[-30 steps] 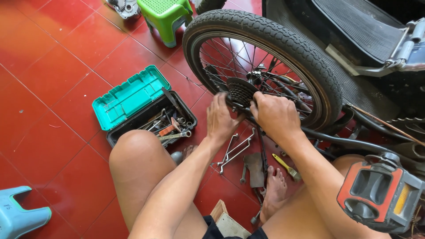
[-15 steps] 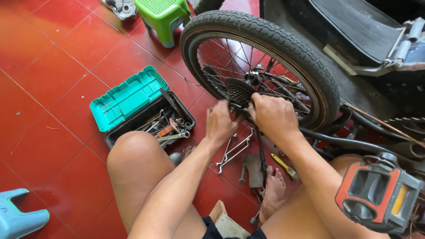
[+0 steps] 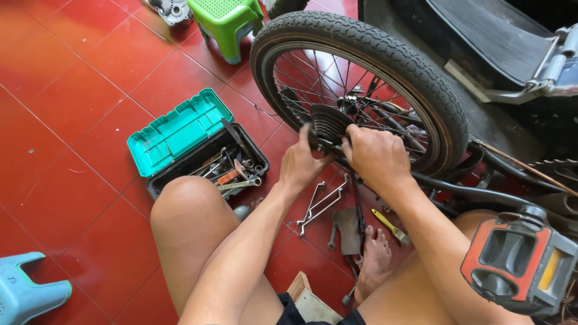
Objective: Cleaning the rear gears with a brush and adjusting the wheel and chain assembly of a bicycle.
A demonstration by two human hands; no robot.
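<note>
**Black cog cluster gripped by both hands at wheel hub**

Black metal cog cluster point(image 3: 328, 125) sits at the hub of the bicycle wheel point(image 3: 385, 54), upper middle of view. Left hand point(image 3: 299, 164) curls around its lower left edge, fingers closed on the cogs. Right hand point(image 3: 376, 155) clamped just beside it on the right, knuckles up, fingers wrapped on something at the hub; what exactly is hidden by the hand. The two hands are close, almost touching.

Floor point(image 3: 72, 120) is glossy red tile with dark grout lines, daylight glare on it. Wheel stands upright, tyre tread thick and black, spokes thin and silver. Dark frame tube point(image 3: 475, 194) runs right from the hub under the right forearm.

Open floor to the left and lower left; right side crowded by frame parts and a red and grey pedal point(image 3: 518, 265) at the lower right.

Toolbox point(image 3: 198, 147) lies open left of the hands, teal lid flipped back, black tray full of mixed tools. Silver wrenches point(image 3: 322, 201) lie on the tile just below the hands, a yellow-handled tool point(image 3: 390, 227) near a bare foot point(image 3: 374, 259). Green stool point(image 3: 227, 21) at top, beyond the tyre. Light blue stool point(image 3: 27, 295) at the bottom left corner, well apart. Bare knee point(image 3: 186, 204) rises between toolbox and left arm.
</note>
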